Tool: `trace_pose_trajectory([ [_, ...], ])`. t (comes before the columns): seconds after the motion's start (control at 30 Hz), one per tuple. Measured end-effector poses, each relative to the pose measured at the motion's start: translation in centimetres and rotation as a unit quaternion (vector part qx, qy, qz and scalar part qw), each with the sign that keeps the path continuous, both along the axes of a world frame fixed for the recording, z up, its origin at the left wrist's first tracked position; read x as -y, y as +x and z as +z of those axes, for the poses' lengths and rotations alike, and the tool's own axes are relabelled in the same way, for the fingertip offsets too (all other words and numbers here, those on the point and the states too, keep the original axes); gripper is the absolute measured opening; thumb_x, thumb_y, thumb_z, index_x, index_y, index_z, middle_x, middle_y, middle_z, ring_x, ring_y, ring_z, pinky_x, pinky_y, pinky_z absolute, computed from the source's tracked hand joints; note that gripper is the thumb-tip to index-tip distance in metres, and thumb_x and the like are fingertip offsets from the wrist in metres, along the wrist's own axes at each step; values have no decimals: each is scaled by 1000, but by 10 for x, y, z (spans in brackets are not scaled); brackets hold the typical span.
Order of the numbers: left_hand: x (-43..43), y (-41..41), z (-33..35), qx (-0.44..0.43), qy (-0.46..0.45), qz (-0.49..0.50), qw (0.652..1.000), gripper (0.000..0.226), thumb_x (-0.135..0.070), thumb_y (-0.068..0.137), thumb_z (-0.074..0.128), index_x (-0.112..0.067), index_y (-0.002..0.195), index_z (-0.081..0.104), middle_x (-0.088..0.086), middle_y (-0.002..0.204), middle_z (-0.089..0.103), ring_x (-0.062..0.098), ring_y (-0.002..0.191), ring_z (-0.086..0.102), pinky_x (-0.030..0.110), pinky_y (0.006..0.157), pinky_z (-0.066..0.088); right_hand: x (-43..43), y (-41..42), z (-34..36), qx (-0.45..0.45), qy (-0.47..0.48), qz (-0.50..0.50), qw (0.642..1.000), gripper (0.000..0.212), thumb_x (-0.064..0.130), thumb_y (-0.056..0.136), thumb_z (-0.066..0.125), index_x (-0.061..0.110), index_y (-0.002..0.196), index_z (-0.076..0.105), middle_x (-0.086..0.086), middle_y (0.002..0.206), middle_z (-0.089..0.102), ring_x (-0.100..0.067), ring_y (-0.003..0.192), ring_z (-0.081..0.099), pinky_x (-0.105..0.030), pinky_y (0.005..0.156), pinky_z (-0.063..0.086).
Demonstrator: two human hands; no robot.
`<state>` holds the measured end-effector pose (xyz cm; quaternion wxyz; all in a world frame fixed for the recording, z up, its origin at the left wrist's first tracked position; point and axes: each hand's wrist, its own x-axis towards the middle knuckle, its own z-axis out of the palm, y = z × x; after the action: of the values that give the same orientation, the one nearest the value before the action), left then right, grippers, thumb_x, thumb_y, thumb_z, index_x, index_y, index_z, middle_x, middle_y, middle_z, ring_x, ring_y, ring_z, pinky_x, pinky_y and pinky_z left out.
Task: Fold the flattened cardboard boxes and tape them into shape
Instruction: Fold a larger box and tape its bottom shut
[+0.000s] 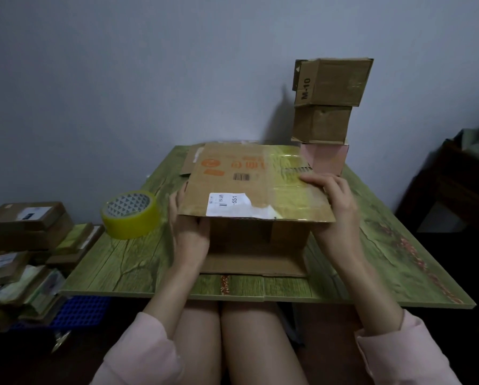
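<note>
A brown cardboard box (249,179) with orange print, a barcode and a white shipping label stands partly opened at the middle of the green table (121,262), its open end facing me. My left hand (187,232) grips its left side, thumb at the front edge. My right hand (334,209) grips the right side, fingers curled over the top panel. A bottom flap (255,263) lies flat on the table toward me. A yellow tape roll (131,213) sits on the table left of the box.
Three formed boxes (327,112) are stacked at the table's back right against the wall, the lowest pink. More flattened cardboard (191,159) lies behind the held box. Piles of flat boxes (24,240) and a blue crate (80,312) sit on the floor left. Dark furniture (460,190) stands right.
</note>
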<state>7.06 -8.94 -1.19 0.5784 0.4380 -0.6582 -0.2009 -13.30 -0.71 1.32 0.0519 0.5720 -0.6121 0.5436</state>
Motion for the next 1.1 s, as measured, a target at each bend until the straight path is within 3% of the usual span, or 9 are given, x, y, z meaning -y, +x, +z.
trace_pose_trajectory([
  [0.1, 3, 0, -3, 19, -39, 34, 998, 36, -9, 87, 46, 7, 118, 54, 26, 117, 55, 43, 112, 51, 43, 96, 39, 0, 1, -5, 3, -3, 9, 1000, 46, 6, 77, 70, 21, 120, 61, -1, 125, 53, -12, 110, 51, -20, 85, 40],
  [0.27, 3, 8, -1, 33, -16, -8, 999, 42, -20, 85, 45, 3, 119, 54, 22, 118, 55, 41, 113, 51, 52, 95, 43, -1, 0, -11, -9, 5, 25, 1000, 53, 4, 78, 71, 23, 126, 57, 1, 133, 48, -9, 118, 47, -20, 93, 38],
  [0.37, 7, 25, 2, 10, 49, -90, 995, 53, -39, 79, 52, -12, 125, 53, 8, 125, 55, 24, 118, 51, 36, 98, 42, -5, -9, -3, -33, 37, 77, 996, 63, 5, 79, 70, 31, 132, 49, 4, 134, 47, 11, 108, 47, -7, 90, 37],
  [0.47, 6, 44, 4, -39, 128, -173, 976, 43, -10, 89, 58, -14, 131, 48, -4, 124, 56, 9, 115, 52, 9, 86, 44, -14, -24, 7, -33, 95, 144, 984, 75, -1, 80, 67, 38, 138, 36, 12, 137, 43, 13, 106, 50, -6, 83, 45],
  [0.6, 9, 61, 17, -91, 108, -156, 978, 36, -2, 96, 42, -10, 131, 48, -9, 120, 57, 5, 114, 53, 5, 81, 45, -25, -27, 19, 108, 84, 188, 973, 65, -20, 86, 46, 33, 123, 55, 8, 139, 48, 11, 113, 51, -10, 78, 49],
  [0.7, 9, 63, 33, -113, 95, -196, 969, 39, -31, 95, 44, -21, 132, 48, -7, 136, 52, 3, 123, 49, 16, 93, 45, -28, -20, 30, 175, 9, 198, 964, 42, -5, 92, 48, 26, 116, 63, 7, 133, 57, -3, 124, 51, -18, 85, 52],
  [0.77, 7, 60, 42, -67, 98, -242, 963, 47, -40, 86, 52, -28, 132, 47, -15, 134, 50, -1, 122, 48, 20, 97, 44, -29, -13, 35, 149, 33, 225, 962, 32, 18, 92, 58, 31, 121, 59, 14, 133, 55, 0, 124, 50, -17, 90, 49],
  [0.87, 9, 56, 42, 38, 78, -260, 962, 55, -39, 80, 69, -31, 130, 49, -22, 137, 42, -2, 126, 42, 32, 104, 43, -25, -10, 28, 42, 108, 215, 970, 49, 35, 80, 65, 31, 128, 55, 20, 137, 50, 4, 131, 40, -22, 98, 44],
  [1.1, 15, 50, 25, 42, 21, -234, 971, 52, -36, 75, 76, -42, 121, 51, -19, 143, 41, 3, 131, 41, 37, 109, 38, -18, -10, 6, 2, 61, 162, 985, 58, 39, 76, 65, 31, 131, 49, 28, 137, 38, 7, 136, 28, -5, 93, 40],
])
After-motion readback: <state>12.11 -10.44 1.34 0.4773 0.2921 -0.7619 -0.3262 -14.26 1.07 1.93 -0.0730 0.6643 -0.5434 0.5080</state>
